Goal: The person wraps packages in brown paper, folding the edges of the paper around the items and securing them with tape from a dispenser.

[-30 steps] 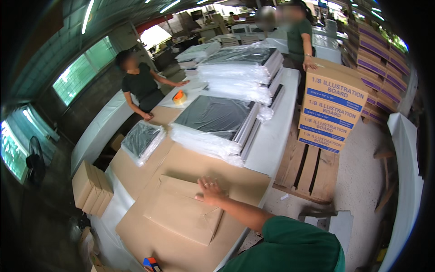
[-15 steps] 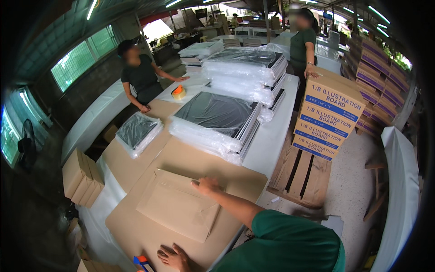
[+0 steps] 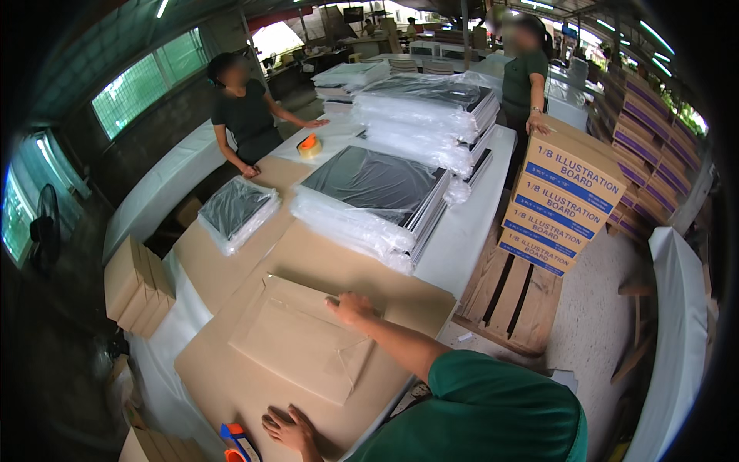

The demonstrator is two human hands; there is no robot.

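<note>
A flat parcel wrapped in brown paper lies on large brown sheets spread over the table in front of me. My right hand rests on its far right edge, fingers slightly bent and apart, with no clear grip. Nearer to me, my left hand lies flat on the brown sheet with its fingers spread, holding nothing. Just left of it is a blue and orange tape dispenser, partly cut off by the lower border.
Plastic-wrapped dark panels are stacked beyond the parcel; a smaller wrapped bundle lies left. An orange tape roll sits near a co-worker. Cartons stand on a wooden pallet at right, another person's hand on top.
The view has shifted slightly. The co-worker at the left has raised their head. Both my hands stay in about the same places, and the parcel has not moved.
</note>
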